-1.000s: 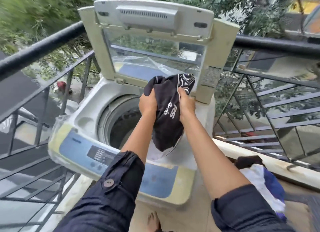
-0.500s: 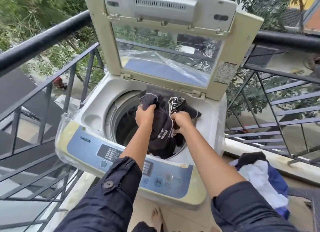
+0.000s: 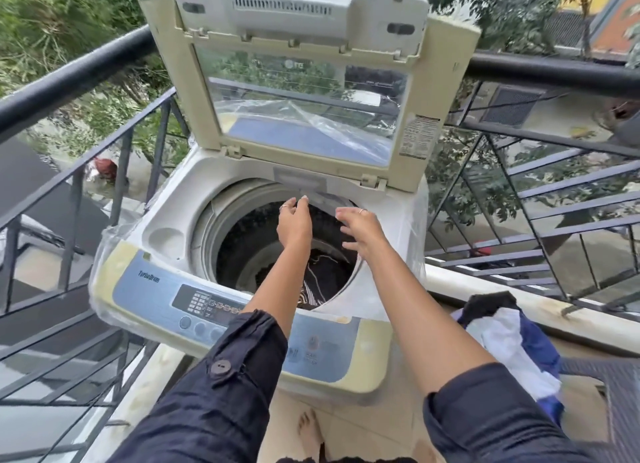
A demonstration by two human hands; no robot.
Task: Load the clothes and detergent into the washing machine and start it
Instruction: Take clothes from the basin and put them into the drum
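– Washing machine (image 3: pixel 166 199) first: what does it look like?
– Cream plastic top-loader in the corner of a balcony, with a pale blue control panel (image 3: pixel 149 296) along its near edge. Its windowed cream lid (image 3: pixel 436 82) stands upright at the back, so the round grey drum (image 3: pixel 239 241) is exposed. Clear plastic film (image 3: pixel 104 251) clings to the left side of the cabinet.
– Anything inside?
– A dark garment with thin pale lines (image 3: pixel 322 275) lies at the bottom of the drum, partly hidden by the left forearm.
– And the hands?
– Both hang over the drum mouth, holding nothing. The left hand (image 3: pixel 294 220) has its fingers straight and reaching to the back rim; it may be touching the rim, but I cannot tell. The right hand (image 3: pixel 360 230) is just beside it, fingers loosely spread. Each wears a ring.
– What else is around?
– A heap of white, blue and black clothes (image 3: pixel 509 338) sits on the floor right of the machine. Black metal railing (image 3: pixel 69 68) runs behind and on both sides, with green trees (image 3: pixel 52 19) beyond. Rolled dark navy sleeves (image 3: pixel 225 376) cover part of the panel's buttons, and a bare foot (image 3: pixel 308 431) shows below.
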